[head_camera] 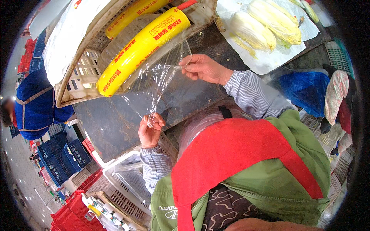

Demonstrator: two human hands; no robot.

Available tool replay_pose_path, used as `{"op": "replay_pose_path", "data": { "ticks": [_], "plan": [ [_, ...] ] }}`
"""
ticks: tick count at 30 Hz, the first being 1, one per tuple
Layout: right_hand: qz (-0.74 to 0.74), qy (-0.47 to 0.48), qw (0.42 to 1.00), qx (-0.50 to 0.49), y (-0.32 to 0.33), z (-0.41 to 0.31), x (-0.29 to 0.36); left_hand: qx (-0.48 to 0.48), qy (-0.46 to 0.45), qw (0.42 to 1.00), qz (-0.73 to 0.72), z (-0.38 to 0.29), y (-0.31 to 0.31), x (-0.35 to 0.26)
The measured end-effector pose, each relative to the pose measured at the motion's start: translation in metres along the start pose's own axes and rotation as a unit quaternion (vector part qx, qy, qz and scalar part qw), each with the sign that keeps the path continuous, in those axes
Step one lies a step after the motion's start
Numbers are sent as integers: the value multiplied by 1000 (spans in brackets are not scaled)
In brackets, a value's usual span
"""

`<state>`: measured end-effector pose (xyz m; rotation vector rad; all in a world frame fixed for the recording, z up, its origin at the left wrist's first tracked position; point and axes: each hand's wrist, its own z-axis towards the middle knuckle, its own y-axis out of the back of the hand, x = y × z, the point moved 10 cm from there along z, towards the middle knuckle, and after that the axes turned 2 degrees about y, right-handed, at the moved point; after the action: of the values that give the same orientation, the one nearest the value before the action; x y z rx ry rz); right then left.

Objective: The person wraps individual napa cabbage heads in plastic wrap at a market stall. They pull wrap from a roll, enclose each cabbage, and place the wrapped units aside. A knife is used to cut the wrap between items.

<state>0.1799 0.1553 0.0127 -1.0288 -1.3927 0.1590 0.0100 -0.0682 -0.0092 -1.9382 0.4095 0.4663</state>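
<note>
A sheet of clear cling film (153,82) stretches between a yellow-wrapped film roll (141,55) and both my hands. The roll bears red writing and lies slanted at the near side of a dirty white plastic crate (76,72). Low over the dark tabletop (115,127), my left hand (151,130) grips one bunched corner of the film between thumb and fingers. Further up and right, my right hand (205,69) pinches another part of it. The film is creased and gathered between the hands.
Another yellow roll (133,16) lies deeper in the crate. Chinese cabbages (251,31) rest on white paper (260,65) at upper right. A white basket (109,171) and red crates (75,213) stand at lower left. A person in blue (36,101) is beyond the table's left end.
</note>
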Motion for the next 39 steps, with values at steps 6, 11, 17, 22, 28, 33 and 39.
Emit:
{"op": "replay_pose_path", "data": {
  "ticks": [6, 11, 17, 22, 28, 33, 39],
  "plan": [
    [-151, 9, 984, -96, 21, -3, 5, 17, 14, 1000, -5, -2, 0, 3],
    [-389, -45, 907, -155, 55, -44, 15, -58, -18, 993, 103, -14, 17, -9],
    [-453, -134, 878, -79, 91, -153, -23, -152, 138, 808, 552, -49, 49, 5],
    [-592, -121, 795, -56, 92, -184, -53, -206, 190, 765, 580, -71, 75, 73],
    [-723, 251, 593, -248, 39, -181, 158, -226, 81, 774, 586, -49, 107, 81],
    [-907, 144, 201, -340, 83, -171, 298, -208, 98, 744, 628, -46, 120, 81],
    [-870, -73, 376, -311, 167, -174, 314, -263, 80, 786, 554, -58, 121, 87]
  ]
}}
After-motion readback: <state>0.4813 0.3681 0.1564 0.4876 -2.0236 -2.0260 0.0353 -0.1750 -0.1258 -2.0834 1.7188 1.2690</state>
